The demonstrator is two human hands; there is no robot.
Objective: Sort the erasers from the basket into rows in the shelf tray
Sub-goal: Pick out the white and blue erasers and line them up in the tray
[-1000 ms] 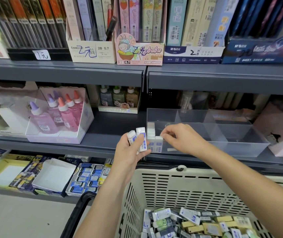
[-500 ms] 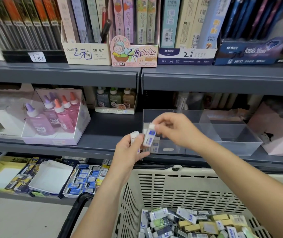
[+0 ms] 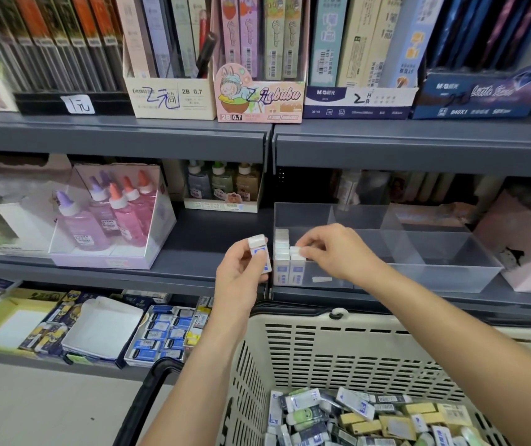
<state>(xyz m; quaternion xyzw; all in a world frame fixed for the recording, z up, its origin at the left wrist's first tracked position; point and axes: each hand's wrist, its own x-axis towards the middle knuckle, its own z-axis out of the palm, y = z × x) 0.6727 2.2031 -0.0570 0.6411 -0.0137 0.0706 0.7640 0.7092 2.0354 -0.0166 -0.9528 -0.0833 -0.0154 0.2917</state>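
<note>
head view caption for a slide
Right hand sets a white eraser into the clear plastic shelf tray; left hand holds a second white eraser.

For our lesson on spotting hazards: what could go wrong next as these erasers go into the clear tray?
1. The right hand sets an eraser into a short second row. Nothing props that row on its open side, so a nudge might topple the standing erasers.
2. The left hand holds a spare eraser beside the tray, not over it; a slip might drop it.
3. The basket holds mixed kinds; yellow erasers could land in the white row.
</note>
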